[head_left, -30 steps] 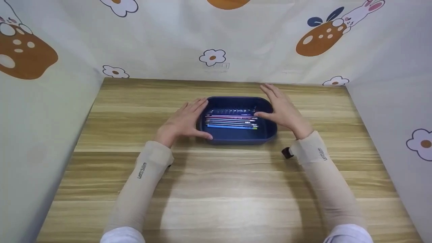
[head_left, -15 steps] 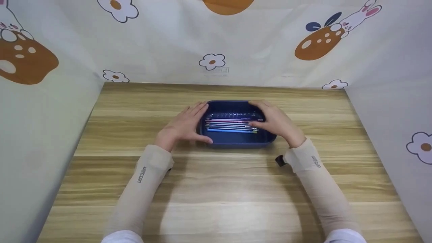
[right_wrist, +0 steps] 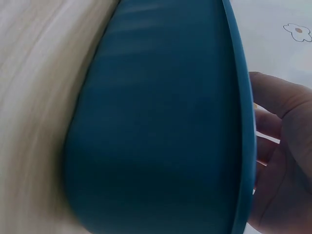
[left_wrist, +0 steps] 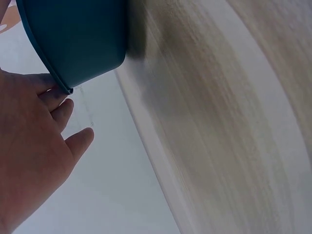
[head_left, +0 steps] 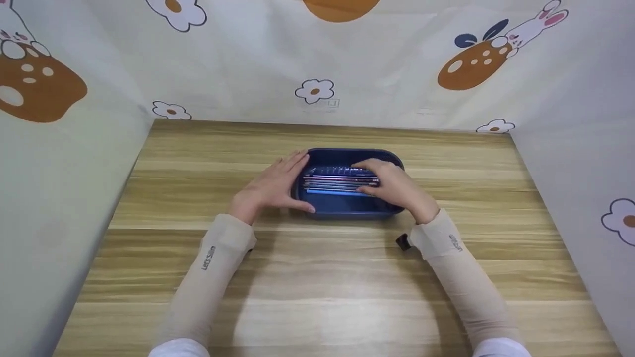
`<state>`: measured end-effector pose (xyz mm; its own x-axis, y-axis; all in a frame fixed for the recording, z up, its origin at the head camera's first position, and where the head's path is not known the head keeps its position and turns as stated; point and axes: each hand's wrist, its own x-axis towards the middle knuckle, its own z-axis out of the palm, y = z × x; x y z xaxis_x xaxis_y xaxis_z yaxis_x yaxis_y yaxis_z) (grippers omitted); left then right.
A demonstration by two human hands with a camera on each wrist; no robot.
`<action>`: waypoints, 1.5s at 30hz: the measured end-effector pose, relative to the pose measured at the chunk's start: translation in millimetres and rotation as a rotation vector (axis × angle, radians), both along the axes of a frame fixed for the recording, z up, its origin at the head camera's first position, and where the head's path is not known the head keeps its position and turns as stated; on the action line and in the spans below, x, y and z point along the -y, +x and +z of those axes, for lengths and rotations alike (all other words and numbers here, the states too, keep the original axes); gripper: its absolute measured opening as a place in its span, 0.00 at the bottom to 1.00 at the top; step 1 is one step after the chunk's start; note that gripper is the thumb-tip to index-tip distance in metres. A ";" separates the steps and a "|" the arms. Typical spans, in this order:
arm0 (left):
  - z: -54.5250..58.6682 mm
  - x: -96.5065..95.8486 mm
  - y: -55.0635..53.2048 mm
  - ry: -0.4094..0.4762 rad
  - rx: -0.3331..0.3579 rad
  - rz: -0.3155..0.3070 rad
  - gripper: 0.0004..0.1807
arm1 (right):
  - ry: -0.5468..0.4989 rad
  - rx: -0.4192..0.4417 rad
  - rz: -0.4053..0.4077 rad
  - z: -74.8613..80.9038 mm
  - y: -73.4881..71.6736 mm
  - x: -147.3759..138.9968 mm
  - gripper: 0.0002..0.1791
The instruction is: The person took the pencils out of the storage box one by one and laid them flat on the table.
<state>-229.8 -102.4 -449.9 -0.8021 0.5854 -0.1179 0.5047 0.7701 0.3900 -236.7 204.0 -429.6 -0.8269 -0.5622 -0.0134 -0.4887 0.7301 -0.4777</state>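
Toward twelve o'clock on the wooden tabletop (head_left: 322, 277), a dark blue tub (head_left: 354, 215) stands upright with a row of slim pencils (head_left: 332, 184) lying inside it, side by side along the nine-to-three line. On the twelve-o'clock side of that row sits a shiny, ridged, see-through item (head_left: 337, 171), too unclear to name. The left hand (head_left: 270, 188) lies against the tub's nine-o'clock end, fingers nearly straight against the rim near eleven, thumb spread to the near rim around seven; it steadies rather than clasps. The right hand (head_left: 397, 186) reaches in over the three-o'clock end, its thumb and forefinger well parted and lightly bent above the pencils, with nothing visibly gripped; whether the fingertips touch them I cannot tell, since the tub's wall blocks the right wrist view. The likeliest trouble, I judge, is a ragged pinch: smooth, thin barrels bunched together could roll from under the fingers, leaving one behind or fanning several askew. Closing so near their three-o'clock ends might also let the nine-o'clock ends droop on a lift and catch the wall. Should the left hand's light hold slacken, a knuckle bumping the three-o'clock rim could swivel the tub.
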 end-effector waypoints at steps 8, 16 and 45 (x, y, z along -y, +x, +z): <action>1.0 -0.8 -0.6 0.014 0.002 0.002 0.72 | 0.011 -0.002 0.031 -3.7 1.0 6.0 0.29; -0.2 -0.9 1.0 0.013 0.016 0.013 0.72 | 0.009 0.020 0.069 -9.9 3.4 12.6 0.27; 0.3 0.2 1.1 0.016 0.023 0.018 0.71 | 0.040 0.098 0.117 -22.6 2.6 34.5 0.22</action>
<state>-228.7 -102.5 -449.6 -0.8098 0.5727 -0.1276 0.4814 0.7728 0.4135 -234.1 169.5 -452.2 -0.7496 -0.6518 -0.1153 -0.5236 0.6905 -0.4991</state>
